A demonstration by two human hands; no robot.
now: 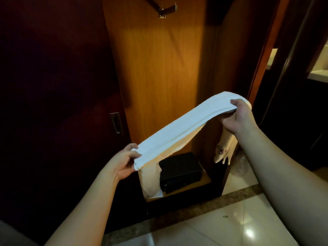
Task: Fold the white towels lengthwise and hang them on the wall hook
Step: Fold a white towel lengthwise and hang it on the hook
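Observation:
A white towel (184, 125), folded into a long narrow strip, stretches diagonally between both hands in front of a lit wooden panel. My left hand (124, 161) pinches its lower left end. My right hand (237, 116) grips the upper right end, thumb on top. Both ends of the towel hang down past the hands, one below the left hand and one below the right. A metal wall hook (167, 10) sits high on the wooden panel, well above the towel, with nothing hanging on it.
A black box (180, 170) lies on the low shelf of the open wooden niche. A dark sliding door with a metal recessed handle (116, 123) stands to the left. Glossy floor tiles (230, 228) lie below, and a doorway (301, 71) opens at the right.

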